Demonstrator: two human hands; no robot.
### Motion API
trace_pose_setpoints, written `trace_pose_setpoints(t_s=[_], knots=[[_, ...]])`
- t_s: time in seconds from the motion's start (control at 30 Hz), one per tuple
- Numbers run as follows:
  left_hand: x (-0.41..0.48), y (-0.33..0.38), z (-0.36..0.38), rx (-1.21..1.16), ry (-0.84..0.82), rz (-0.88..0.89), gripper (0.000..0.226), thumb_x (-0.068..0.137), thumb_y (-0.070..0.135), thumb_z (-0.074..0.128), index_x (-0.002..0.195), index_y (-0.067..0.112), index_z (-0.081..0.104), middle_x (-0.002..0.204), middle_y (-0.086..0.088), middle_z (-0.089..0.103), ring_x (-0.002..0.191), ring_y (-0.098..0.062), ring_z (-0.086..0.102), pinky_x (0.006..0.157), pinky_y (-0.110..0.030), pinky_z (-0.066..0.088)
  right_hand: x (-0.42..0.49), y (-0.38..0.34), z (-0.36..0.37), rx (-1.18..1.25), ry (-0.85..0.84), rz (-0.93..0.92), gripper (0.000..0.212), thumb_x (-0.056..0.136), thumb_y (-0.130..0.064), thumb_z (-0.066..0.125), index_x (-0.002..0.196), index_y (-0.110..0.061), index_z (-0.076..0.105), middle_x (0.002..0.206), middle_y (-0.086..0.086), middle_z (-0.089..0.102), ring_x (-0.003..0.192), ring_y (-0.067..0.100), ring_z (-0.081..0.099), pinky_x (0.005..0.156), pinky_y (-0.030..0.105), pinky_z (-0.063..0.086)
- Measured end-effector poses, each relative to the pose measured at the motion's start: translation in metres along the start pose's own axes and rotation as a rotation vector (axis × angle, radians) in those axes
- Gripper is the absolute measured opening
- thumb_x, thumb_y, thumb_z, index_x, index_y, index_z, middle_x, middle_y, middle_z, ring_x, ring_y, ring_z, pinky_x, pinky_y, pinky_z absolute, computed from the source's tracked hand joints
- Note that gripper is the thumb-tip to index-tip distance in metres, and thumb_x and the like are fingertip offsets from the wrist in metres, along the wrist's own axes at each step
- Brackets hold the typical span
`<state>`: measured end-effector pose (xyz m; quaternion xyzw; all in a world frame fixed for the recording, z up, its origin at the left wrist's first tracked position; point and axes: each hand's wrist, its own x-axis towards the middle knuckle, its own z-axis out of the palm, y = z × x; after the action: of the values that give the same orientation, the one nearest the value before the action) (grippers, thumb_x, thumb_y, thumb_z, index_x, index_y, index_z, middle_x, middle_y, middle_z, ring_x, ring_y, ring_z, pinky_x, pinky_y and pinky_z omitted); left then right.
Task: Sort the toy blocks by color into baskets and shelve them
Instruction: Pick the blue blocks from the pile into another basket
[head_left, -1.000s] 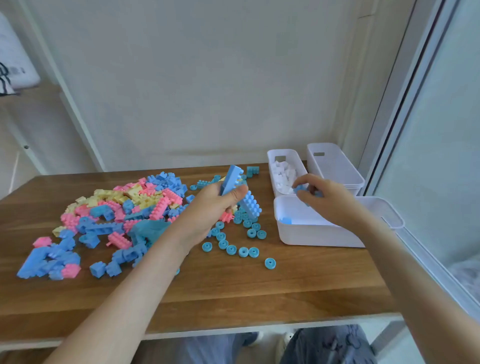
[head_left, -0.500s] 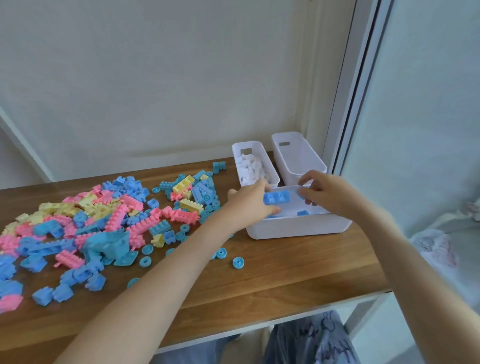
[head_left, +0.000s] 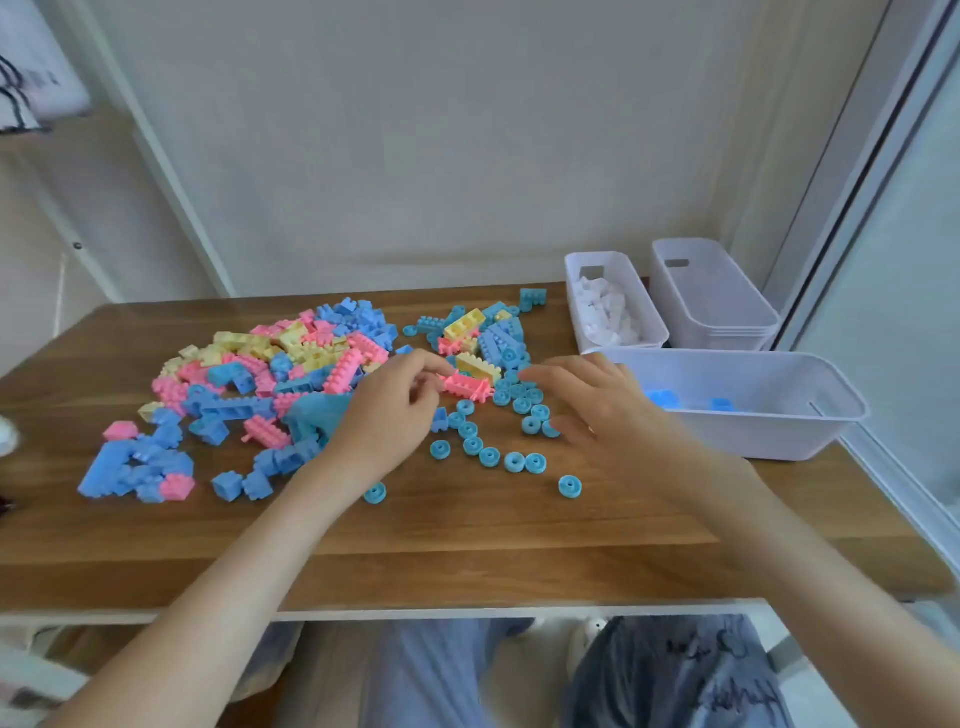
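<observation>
The right hand (head_left: 597, 410) hangs wide, fingers spread and holding nothing, just over the blue rings (head_left: 514, 415) scattered between the two hands. That looks like a reach to gather them, since blue is what the near basket (head_left: 753, 439) holds. This basket lies crosswise just right of the right hand, so the carry is short, and only a few blue blocks (head_left: 662, 400) lie in it: the blue sort is barely started. The left hand (head_left: 389, 421) has its fingers curled, the tips at a pink block (head_left: 465, 385) that lies among the blues. Whether it pinches that block or only touches it cannot be told. The mixed pile (head_left: 280, 374) of blue, pink and yellow spreads left of and beyond the left hand, most of it unsorted. Beyond the right hand stands a basket of white blocks (head_left: 571, 296), and right of that a stack of empty baskets (head_left: 722, 336), likely waiting for pink and yellow. All of it rests on a wooden table (head_left: 467, 545) set against a pale wall (head_left: 467, 130), with a window (head_left: 883, 260) along the right-hand side.
</observation>
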<state>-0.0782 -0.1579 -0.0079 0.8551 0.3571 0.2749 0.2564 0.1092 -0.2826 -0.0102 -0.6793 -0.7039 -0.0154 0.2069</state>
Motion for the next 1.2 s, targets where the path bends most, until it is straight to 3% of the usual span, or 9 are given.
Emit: trace_pose_setpoints(t_s=[0.2, 0.33, 0.4, 0.47, 0.6, 0.8, 0.97, 1.1, 1.2], knots=[[-0.026, -0.026, -0.028, 0.06, 0.071, -0.133, 0.019, 0.098, 0.018, 0.046, 0.105, 0.028, 0.06, 0.099, 0.016, 0.058, 0.084, 0.005, 0.054, 0.063, -0.009, 0.038, 0.018, -0.027, 0.02, 0.073, 0.031, -0.066, 0.038, 0.097, -0.024, 0.048, 0.136, -0.025, 0.045, 0.129, -0.005, 0.051, 0.116, 0.013, 0.042, 0.097, 0.029, 0.034], [-0.022, -0.005, -0.007, -0.028, 0.022, -0.144, 0.017, 0.097, 0.02, 0.046, 0.098, 0.031, 0.059, 0.09, 0.015, 0.061, 0.074, -0.011, 0.063, 0.065, -0.024, 0.051, 0.003, -0.003, -0.003, 0.094, 0.125, 0.139, 0.025, 0.092, -0.032, 0.055, 0.114, -0.022, 0.057, 0.112, -0.007, 0.057, 0.106, 0.014, 0.05, 0.089, 0.025, 0.04], [-0.014, 0.014, 0.014, -0.069, -0.008, -0.08, 0.015, 0.098, 0.021, 0.046, 0.098, 0.027, 0.06, 0.086, 0.012, 0.063, 0.069, -0.006, 0.06, 0.066, -0.023, 0.051, -0.01, 0.012, -0.013, -0.002, 0.025, 0.258, 0.03, 0.088, -0.043, 0.059, 0.108, -0.021, 0.056, 0.108, -0.007, 0.057, 0.101, 0.014, 0.05, 0.085, 0.026, 0.04], [-0.003, 0.035, 0.037, -0.096, -0.039, -0.021, 0.015, 0.098, 0.026, 0.045, 0.1, 0.02, 0.059, 0.084, 0.005, 0.065, 0.064, -0.007, 0.061, 0.062, -0.023, 0.051, -0.022, 0.02, -0.013, -0.16, -0.141, 0.312, 0.038, 0.09, -0.048, 0.053, 0.119, -0.023, 0.05, 0.12, -0.005, 0.058, 0.108, 0.017, 0.051, 0.088, 0.029, 0.041], [0.019, 0.067, 0.081, -0.041, -0.179, -0.133, 0.023, 0.096, 0.041, 0.045, 0.103, 0.02, 0.048, 0.085, 0.003, 0.061, 0.074, -0.013, 0.063, 0.065, -0.032, 0.055, -0.037, 0.021, -0.001, -0.227, -0.151, 0.207, 0.034, 0.1, -0.03, 0.037, 0.133, -0.027, 0.044, 0.127, -0.001, 0.057, 0.115, 0.019, 0.052, 0.094, 0.03, 0.039], [0.015, 0.078, 0.107, 0.165, -0.21, -0.056, 0.021, 0.097, 0.02, 0.043, 0.116, 0.012, 0.044, 0.097, -0.002, 0.057, 0.077, -0.014, 0.052, 0.055, -0.022, 0.037, -0.056, 0.024, -0.007, 0.081, -0.13, 0.29, 0.029, 0.098, -0.035, 0.043, 0.124, -0.033, 0.055, 0.12, -0.01, 0.063, 0.104, 0.01, 0.059, 0.084, 0.02, 0.042], [0.015, 0.075, 0.107, 0.207, -0.19, -0.045, 0.026, 0.098, 0.019, 0.039, 0.12, 0.008, 0.045, 0.079, 0.001, 0.046, 0.068, -0.013, 0.049, 0.048, -0.021, 0.033, -0.058, 0.04, -0.013, 0.076, -0.116, 0.384, 0.025, 0.097, -0.034, 0.045, 0.119, -0.032, 0.057, 0.113, -0.011, 0.065, 0.095, 0.01, 0.058, 0.088, 0.018, 0.042], [0.017, 0.072, 0.104, 0.196, -0.19, -0.064, 0.022, 0.099, 0.026, 0.038, 0.103, 0.008, 0.052, 0.07, 0.002, 0.045, 0.06, -0.009, 0.047, 0.05, -0.023, 0.036, -0.053, 0.044, -0.014, 0.087, -0.111, 0.398, 0.022, 0.097, -0.032, 0.046, 0.115, -0.032, 0.059, 0.102, -0.009, 0.066, 0.088, 0.009, 0.056, 0.09, 0.023, 0.046], [0.02, 0.071, 0.096, 0.144, -0.227, -0.097, 0.033, 0.1, 0.039, 0.034, 0.085, 0.015, 0.05, 0.073, -0.004, 0.059, 0.065, -0.015, 0.06, 0.063, -0.033, 0.051, -0.049, 0.046, -0.02, 0.108, 0.053, 0.42, 0.021, 0.097, -0.025, 0.045, 0.11, -0.029, 0.061, 0.084, 0.001, 0.069, 0.078, 0.018, 0.063, 0.075, 0.03, 0.053]])
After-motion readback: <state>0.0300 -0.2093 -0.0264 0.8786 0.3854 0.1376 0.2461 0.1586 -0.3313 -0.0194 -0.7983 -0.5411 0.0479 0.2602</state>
